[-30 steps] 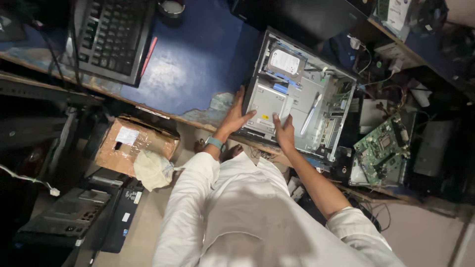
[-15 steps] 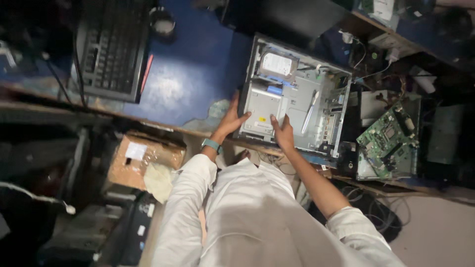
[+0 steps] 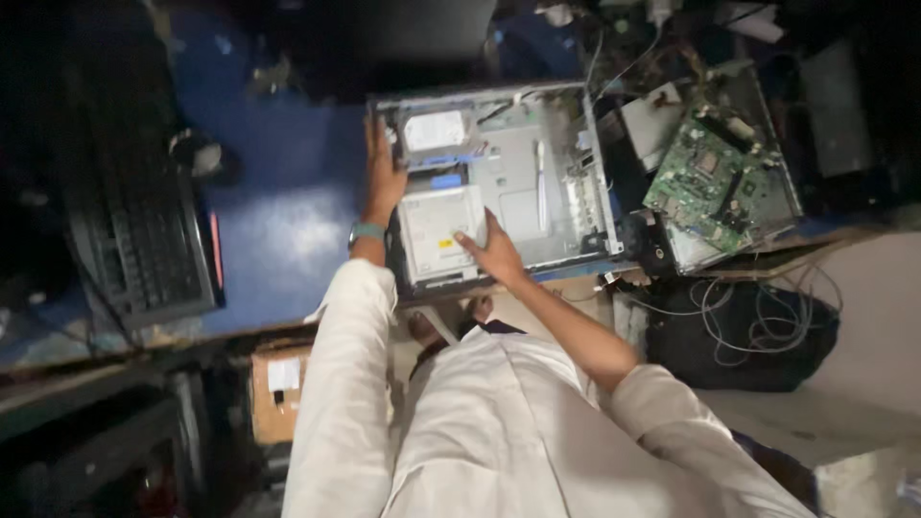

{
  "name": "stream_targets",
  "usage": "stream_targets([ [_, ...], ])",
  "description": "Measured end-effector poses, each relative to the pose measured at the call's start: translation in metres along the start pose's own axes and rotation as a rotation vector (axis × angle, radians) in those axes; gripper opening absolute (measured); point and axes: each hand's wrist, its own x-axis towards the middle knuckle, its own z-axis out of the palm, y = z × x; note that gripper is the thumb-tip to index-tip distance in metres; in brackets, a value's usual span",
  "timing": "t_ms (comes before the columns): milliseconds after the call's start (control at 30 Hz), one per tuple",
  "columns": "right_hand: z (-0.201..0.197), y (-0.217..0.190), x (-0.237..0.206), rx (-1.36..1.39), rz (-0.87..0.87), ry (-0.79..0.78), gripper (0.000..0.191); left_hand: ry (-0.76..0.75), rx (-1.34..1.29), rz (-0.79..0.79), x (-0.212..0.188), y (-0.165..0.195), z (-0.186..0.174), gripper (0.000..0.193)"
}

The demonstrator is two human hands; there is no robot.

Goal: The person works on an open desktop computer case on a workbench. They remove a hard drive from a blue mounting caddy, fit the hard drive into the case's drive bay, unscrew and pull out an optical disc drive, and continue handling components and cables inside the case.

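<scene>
An open grey desktop computer case point(image 3: 561, 206) lies flat on the blue table point(image 3: 288, 206). Inside it are a silver hard drive point(image 3: 435, 129) and a pale optical drive point(image 3: 439, 235). My left hand point(image 3: 382, 177), with a teal wristband, lies along the case's left wall and grips its edge. Fingers spread, my right hand point(image 3: 494, 251) rests on the optical drive near the case's front edge. Both white sleeves reach up from the bottom of the view.
A black keyboard point(image 3: 144, 240) lies on the table at the left. A green circuit board point(image 3: 715, 182) sits right of the case, above a tangle of cables point(image 3: 767, 317). A cardboard box point(image 3: 273, 393) stands below the table edge.
The view has swung, and the case now sits square and higher. My left hand has slid up along the case's left wall. My right hand stays on the optical drive.
</scene>
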Motion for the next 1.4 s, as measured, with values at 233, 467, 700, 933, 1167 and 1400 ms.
stream_targets([
  [233,0.015,0.022,-0.022,0.172,-0.366,0.190,0.046,-0.010,0.457,0.042,-0.026,0.017,0.000,0.078],
  [467,-0.011,-0.044,-0.050,0.099,-0.896,-0.207,0.034,0.180,0.321,0.026,0.029,0.013,0.020,0.041],
  [700,-0.058,-0.065,-0.030,-0.124,-1.036,-0.044,0.039,0.497,0.020,-0.362,0.078,0.036,0.026,0.017],
  [933,-0.041,-0.086,-0.013,-0.139,-1.226,-0.149,0.012,0.310,0.612,0.051,0.079,0.050,0.046,0.020],
  [1167,-0.077,-0.068,-0.061,0.091,-0.944,-0.291,0.026,0.719,-1.016,-0.675,0.121,-0.007,-0.035,0.026],
  [1400,-0.086,-0.132,-0.100,-0.048,-1.492,-0.404,0.027,0.513,0.692,-0.137,0.118,-0.003,-0.028,0.025],
])
